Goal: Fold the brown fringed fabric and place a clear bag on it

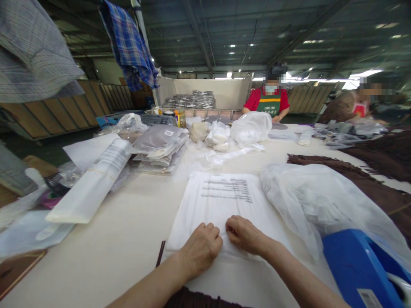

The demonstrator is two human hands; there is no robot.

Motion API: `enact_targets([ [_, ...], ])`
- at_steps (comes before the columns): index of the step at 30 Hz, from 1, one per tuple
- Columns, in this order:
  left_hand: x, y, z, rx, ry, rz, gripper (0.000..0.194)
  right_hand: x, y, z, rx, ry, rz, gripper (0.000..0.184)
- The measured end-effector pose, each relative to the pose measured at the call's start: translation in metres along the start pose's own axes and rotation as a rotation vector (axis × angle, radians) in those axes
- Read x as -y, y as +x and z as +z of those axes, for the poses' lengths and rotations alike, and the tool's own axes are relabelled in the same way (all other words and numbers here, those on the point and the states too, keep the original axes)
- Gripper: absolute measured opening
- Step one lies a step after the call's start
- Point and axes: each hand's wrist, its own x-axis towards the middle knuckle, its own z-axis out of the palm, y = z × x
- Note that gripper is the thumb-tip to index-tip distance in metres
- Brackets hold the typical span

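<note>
A flat stack of whitish plastic bags (pixel 205 214) with dark printed text lies on the table before me. My left hand (pixel 204 248) is closed over the near part of the top bag, its fingers curled down. Just right of it, my right hand (pixel 244 234) is also closed, thumb and fingers pinched at the same bag. A narrow gap separates the two hands. The fingertips are mostly hidden, so the exact grip on the film is hard to see. Dark brown fabric (pixel 199 299) shows below my forearms at the table's near edge.
Left are a rolled bundle of clear bags (pixel 93 184) and a pile of packed grey garments (pixel 160 145). Right are a large clear plastic bag (pixel 321 192), a blue plastic container (pixel 359 265) and brown fringed cloth (pixel 385 192). A co-worker (pixel 269 100) stands across the table (pixel 128 239).
</note>
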Motion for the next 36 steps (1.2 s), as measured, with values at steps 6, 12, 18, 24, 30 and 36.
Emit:
enact_targets([
  [6,-0.005,0.0,0.004,-0.01,0.048,-0.1,0.022,-0.001,-0.003,0.001,-0.029,0.068,0.018,0.016],
  [12,-0.001,0.006,0.0,-0.002,-0.062,-0.221,0.013,0.001,-0.004,-0.014,-0.034,0.215,0.078,0.015],
  [18,0.001,0.012,-0.005,-0.002,-0.204,-0.317,0.011,0.012,-0.033,-0.016,-0.099,0.218,0.077,0.022],
  [24,-0.002,0.013,-0.013,0.018,-0.274,-0.372,0.016,0.015,-0.049,0.0,-0.143,0.09,0.08,0.018],
  [30,-0.001,0.015,-0.019,0.022,-0.387,-0.418,0.026,0.018,-0.041,0.004,-0.19,0.079,0.094,0.014],
  [36,0.006,0.014,-0.022,0.05,-0.542,-0.461,0.03,0.023,-0.037,0.009,-0.238,-0.057,0.073,0.023],
])
